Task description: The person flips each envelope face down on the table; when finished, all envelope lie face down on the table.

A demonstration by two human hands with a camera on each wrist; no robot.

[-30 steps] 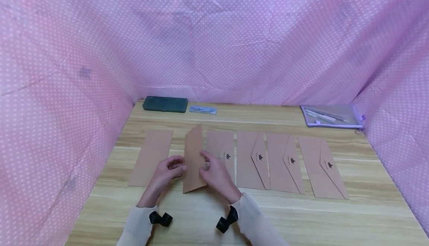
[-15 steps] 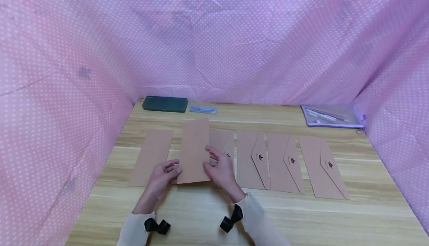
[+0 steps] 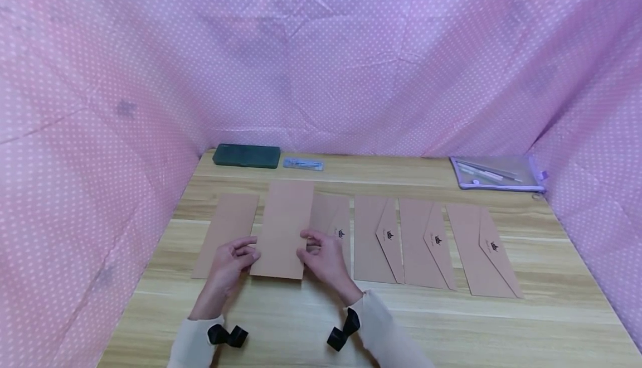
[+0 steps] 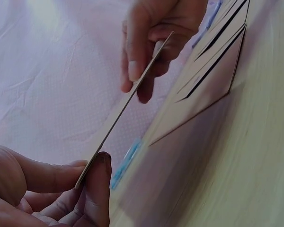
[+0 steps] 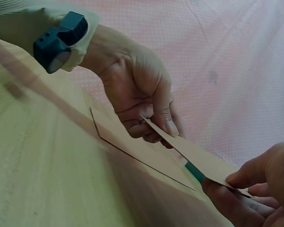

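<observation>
Between my hands is a brown kraft envelope (image 3: pixel 282 228), its plain side up, raised off the table. My left hand (image 3: pixel 229 262) pinches its left edge between thumb and fingers. At the opposite edge, my right hand (image 3: pixel 326 259) pinches it too, thumb on top and fingers beneath. Edge-on in the left wrist view, the envelope (image 4: pixel 120 111) spans from one hand to the other. A plain envelope (image 3: pixel 228 228) lies flat to the left. Partly covered on the right lies an envelope (image 3: pixel 333 212) with a flap and a printed crown.
Farther right, several flap-up envelopes (image 3: pixel 373 240) lie in a row on the wooden table (image 3: pixel 301 329). A dark green case (image 3: pixel 247 156) and a small blue packet (image 3: pixel 303 164) are at the back. A purple-edged zip pouch (image 3: pixel 496 174) with pens lies back right. Pink dotted cloth surrounds the table.
Both hands have turned the envelope from a steep tilt to a flatter one, plain face up. It has since shifted slightly left and down with the hands.
</observation>
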